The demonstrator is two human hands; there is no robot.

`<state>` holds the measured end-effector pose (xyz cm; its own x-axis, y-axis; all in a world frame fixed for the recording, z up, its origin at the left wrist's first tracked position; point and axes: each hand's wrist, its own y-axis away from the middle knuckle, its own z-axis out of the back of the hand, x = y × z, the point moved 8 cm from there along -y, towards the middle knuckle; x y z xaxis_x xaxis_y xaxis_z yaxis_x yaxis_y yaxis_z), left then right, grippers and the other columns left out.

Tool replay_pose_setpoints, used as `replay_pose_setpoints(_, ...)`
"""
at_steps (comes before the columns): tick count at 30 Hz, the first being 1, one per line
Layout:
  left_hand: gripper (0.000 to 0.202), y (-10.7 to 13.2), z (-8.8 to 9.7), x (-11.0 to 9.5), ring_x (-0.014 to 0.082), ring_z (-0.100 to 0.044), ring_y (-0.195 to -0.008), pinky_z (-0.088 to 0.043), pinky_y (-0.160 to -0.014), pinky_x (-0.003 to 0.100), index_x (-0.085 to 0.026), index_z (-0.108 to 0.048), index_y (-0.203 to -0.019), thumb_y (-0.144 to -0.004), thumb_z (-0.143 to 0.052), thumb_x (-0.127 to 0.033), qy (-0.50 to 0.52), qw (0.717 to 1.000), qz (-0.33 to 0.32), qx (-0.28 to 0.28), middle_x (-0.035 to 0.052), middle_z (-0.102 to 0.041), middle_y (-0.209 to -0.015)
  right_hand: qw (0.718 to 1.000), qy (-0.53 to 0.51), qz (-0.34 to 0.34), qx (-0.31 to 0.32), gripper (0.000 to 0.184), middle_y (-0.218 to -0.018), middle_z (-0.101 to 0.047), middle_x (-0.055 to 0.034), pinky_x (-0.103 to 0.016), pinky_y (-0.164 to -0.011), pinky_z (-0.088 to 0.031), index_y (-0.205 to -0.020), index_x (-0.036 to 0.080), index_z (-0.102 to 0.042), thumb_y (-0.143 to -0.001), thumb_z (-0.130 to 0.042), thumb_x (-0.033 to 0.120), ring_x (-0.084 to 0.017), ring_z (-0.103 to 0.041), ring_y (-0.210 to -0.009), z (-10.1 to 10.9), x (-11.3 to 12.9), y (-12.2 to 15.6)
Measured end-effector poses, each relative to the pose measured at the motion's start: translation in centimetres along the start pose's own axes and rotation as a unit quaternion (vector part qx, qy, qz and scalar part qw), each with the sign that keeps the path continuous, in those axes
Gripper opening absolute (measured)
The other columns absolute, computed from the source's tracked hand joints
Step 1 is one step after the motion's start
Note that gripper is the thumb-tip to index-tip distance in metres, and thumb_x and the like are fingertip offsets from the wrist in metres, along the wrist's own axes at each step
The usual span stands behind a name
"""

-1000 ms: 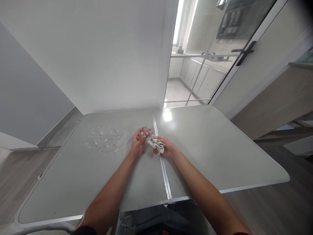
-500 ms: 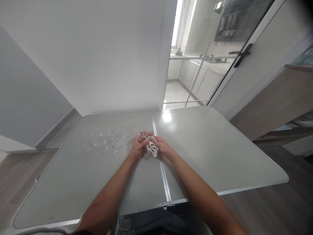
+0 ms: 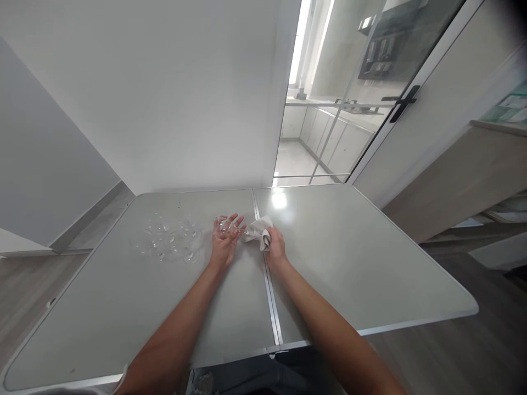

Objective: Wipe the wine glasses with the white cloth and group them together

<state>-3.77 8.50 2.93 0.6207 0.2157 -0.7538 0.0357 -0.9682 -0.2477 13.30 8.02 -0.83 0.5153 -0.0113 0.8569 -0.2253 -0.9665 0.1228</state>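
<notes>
My left hand [image 3: 224, 241] is closed loosely around a clear wine glass [image 3: 223, 226], with some fingers spread beside its bowl. The narrow end of the glass points right toward a crumpled white cloth [image 3: 259, 227]. My right hand [image 3: 276, 247] grips that cloth, part of it bunched in the fingers. Whether the cloth touches the glass is hard to tell. To the left of my left hand, several clear glasses [image 3: 173, 240] stand grouped on the table, their outlines faint and overlapping.
The pale table [image 3: 349, 263] has a metal seam [image 3: 272, 307] down its middle and a metal rim. A white wall [image 3: 185, 109] rises at its far edge. Beyond it on the right are a glazed door with a black handle [image 3: 404, 103] and a wooden shelf unit [image 3: 465, 175].
My hands have moved apart. The left hand has shifted left with the glass and loosened its fingers, while the cloth has come away from the bowl in my right hand.
</notes>
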Motion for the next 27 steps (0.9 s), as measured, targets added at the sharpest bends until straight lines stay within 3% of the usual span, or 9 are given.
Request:
replay_pose_setpoints(4, 0.062, 0.1, 0.2, 0.4, 0.0239, -0.066, -0.117, -0.046, -0.107, 0.049, -0.032, -0.046, -0.113, -0.068, -0.088, -0.023, -0.038, 0.999, -0.011, -0.023, 0.0015, -0.067, -0.116, 0.992, -0.028, -0.087, 0.081, 0.024, -0.071, -0.061, -0.0014, -0.027, -0.062, -0.047, -0.074, 0.020, -0.059, -0.074, -0.066, 0.043, -0.017, -0.056, -0.069, -2.0, -2.5, 0.9)
replay_pose_setpoints(8, 0.057, 0.1, 0.8, 2.0, 0.0219, -0.072, -0.099, -0.051, -0.098, 0.045, -0.027, -0.053, -0.112, -0.067, -0.089, -0.030, -0.101, 0.994, 0.031, -0.039, 0.0031, -0.074, -0.103, 0.992, -0.012, -0.053, 0.117, 0.026, -0.086, -0.068, -0.0037, -0.029, -0.074, -0.050, -0.088, 0.022, -0.064, -0.078, -0.061, 0.045, -0.019, -0.063, -0.085, -2.6, -1.4, 0.9)
replay_pose_setpoints(12, 0.032, 0.3, 1.0, 2.9, 0.0236, -0.071, -0.096, -0.052, -0.096, 0.044, -0.018, -0.070, -0.090, -0.068, -0.087, -0.034, -0.191, 0.980, 0.057, -0.027, 0.0084, -0.075, -0.098, 0.989, -0.018, -0.036, 0.141, 0.028, -0.094, -0.070, -0.0059, -0.030, -0.083, -0.050, -0.093, 0.021, -0.067, -0.079, -0.061, 0.044, -0.020, -0.064, -0.095, -3.0, -0.8, 0.8)
replay_pose_setpoints(15, 0.025, 0.6, 0.6, 2.5, 0.0263, -0.068, -0.106, -0.050, -0.101, 0.045, -0.018, -0.075, -0.085, -0.069, -0.085, -0.035, -0.236, 0.971, 0.043, -0.016, 0.0107, -0.075, -0.106, 0.993, -0.012, -0.044, 0.105, 0.028, -0.086, -0.068, -0.0041, -0.028, -0.076, -0.050, -0.089, 0.020, -0.066, -0.076, -0.065, 0.044, -0.018, -0.064, -0.086, -2.4, -1.2, 0.5)
replay_pose_setpoints(19, 0.025, 0.9, 0.3, 2.2, 0.0265, -0.070, -0.101, -0.051, -0.099, 0.046, -0.018, -0.077, -0.085, -0.069, -0.086, -0.034, -0.253, 0.966, 0.044, -0.016, 0.0110, -0.076, -0.100, 0.998, 0.010, -0.040, 0.039, 0.028, -0.088, -0.066, -0.0010, -0.024, -0.071, -0.048, -0.093, 0.020, -0.065, -0.075, -0.069, 0.042, -0.015, -0.062, -0.081, -1.1, -1.4, 0.2)
replay_pose_setpoints(23, 0.021, 0.8, 0.8, 1.2, 0.0259, -0.070, -0.099, -0.052, -0.097, 0.045, -0.019, -0.076, -0.083, -0.071, -0.085, -0.035, -0.254, 0.966, -0.003, -0.048, 0.0092, -0.076, -0.098, 0.995, 0.059, -0.019, 0.079, 0.027, -0.074, -0.060, 0.0017, -0.023, -0.060, -0.043, -0.087, 0.019, -0.065, -0.079, -0.065, 0.045, -0.012, -0.054, -0.066, -1.6, -1.2, 0.6)
replay_pose_setpoints(27, 0.022, 0.7, 1.8, 0.6, 0.0262, -0.071, -0.096, -0.052, -0.095, 0.047, -0.021, -0.078, -0.089, -0.074, -0.082, -0.037, -0.304, 0.947, -0.021, -0.103, 0.0082, -0.076, -0.096, 0.984, 0.128, 0.036, 0.115, 0.025, -0.067, -0.052, 0.0029, -0.022, -0.055, -0.037, -0.083, 0.018, -0.064, -0.083, -0.062, 0.043, -0.011, -0.044, -0.061, -2.1, -0.6, 1.0)
